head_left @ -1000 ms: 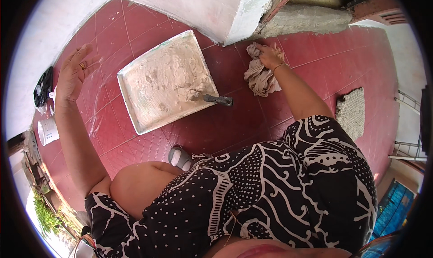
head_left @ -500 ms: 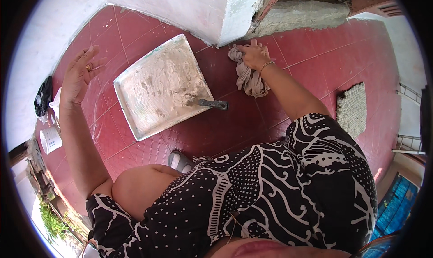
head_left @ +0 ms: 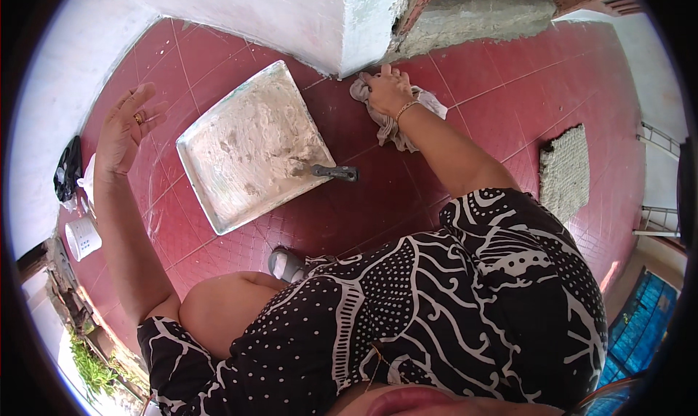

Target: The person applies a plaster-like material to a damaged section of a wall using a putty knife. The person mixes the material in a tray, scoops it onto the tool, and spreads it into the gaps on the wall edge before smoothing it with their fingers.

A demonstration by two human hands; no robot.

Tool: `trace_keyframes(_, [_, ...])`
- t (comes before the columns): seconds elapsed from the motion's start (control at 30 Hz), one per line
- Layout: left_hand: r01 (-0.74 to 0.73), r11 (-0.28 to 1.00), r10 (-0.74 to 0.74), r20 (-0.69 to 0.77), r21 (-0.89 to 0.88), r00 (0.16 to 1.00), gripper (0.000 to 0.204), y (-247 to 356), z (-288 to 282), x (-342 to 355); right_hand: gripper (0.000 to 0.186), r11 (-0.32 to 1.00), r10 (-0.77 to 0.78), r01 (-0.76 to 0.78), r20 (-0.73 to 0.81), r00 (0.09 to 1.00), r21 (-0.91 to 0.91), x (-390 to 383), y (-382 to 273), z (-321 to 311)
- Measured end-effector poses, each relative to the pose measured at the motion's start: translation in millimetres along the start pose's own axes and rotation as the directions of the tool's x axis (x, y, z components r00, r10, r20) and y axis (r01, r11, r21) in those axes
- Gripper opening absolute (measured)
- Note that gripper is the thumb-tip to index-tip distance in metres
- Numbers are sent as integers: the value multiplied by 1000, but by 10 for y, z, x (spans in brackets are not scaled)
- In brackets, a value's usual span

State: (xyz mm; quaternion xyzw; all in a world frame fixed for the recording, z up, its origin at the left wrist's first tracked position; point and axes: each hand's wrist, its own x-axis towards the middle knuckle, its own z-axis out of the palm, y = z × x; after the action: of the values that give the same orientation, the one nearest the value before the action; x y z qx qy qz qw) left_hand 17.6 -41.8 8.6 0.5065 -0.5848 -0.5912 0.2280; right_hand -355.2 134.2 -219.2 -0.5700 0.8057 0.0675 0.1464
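My right hand [head_left: 390, 92] is closed over a crumpled greyish-beige cloth [head_left: 393, 130] on the red floor, close to the wall's corner. A light edge of the cloth spreads out to the right of my wrist. My left hand [head_left: 122, 134] is raised in the air at the left, its fingers loosely apart and holding nothing; a ring shows on one finger. Between my hands lies a shallow white tray [head_left: 211, 216] smeared with beige paste [head_left: 254, 136]. A scraper or trowel with a dark handle [head_left: 335, 173] rests in the paste, its handle jutting over the tray's right rim.
White walls [head_left: 291, 20] meet in a protruding corner beyond the tray, beside a rough cement ledge [head_left: 476, 27]. A woven mat [head_left: 566, 172] lies at the right. At the left are a black plastic bag [head_left: 68, 170] and a white tub [head_left: 83, 238]. My sandalled foot [head_left: 286, 264] is below the tray.
The cloth has spread out, with a pale flap now showing right of my right wrist. My left hand stays raised, its fingers slightly more curled. The whole view has shifted slightly.
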Motion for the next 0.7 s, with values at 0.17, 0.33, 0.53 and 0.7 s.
trace_keyframes(0.17, [-36, 998, 35, 19, 42, 999, 49, 89, 194, -9, 51, 998, -4, 5, -12, 1000, 65, 28, 720, -6])
trace_keyframes(0.33, [-13, 999, 13, -8, 44, 1000, 47, 90, 134, -116, 49, 807, 564, -559, 30, 825, 193, -92, 1513, -116])
trace_keyframes(0.53, [10, 998, -13, 36, 68, 999, 44, 80, 229, -96, 51, 992, 123, -122, -31, 992, 42, -495, 653, 30])
trace_keyframes(0.7, [-36, 997, 33, 45, 71, 998, 40, 193, 401, -2, 49, 839, -543, 543, 0, 840, 45, -1408, -227, 316])
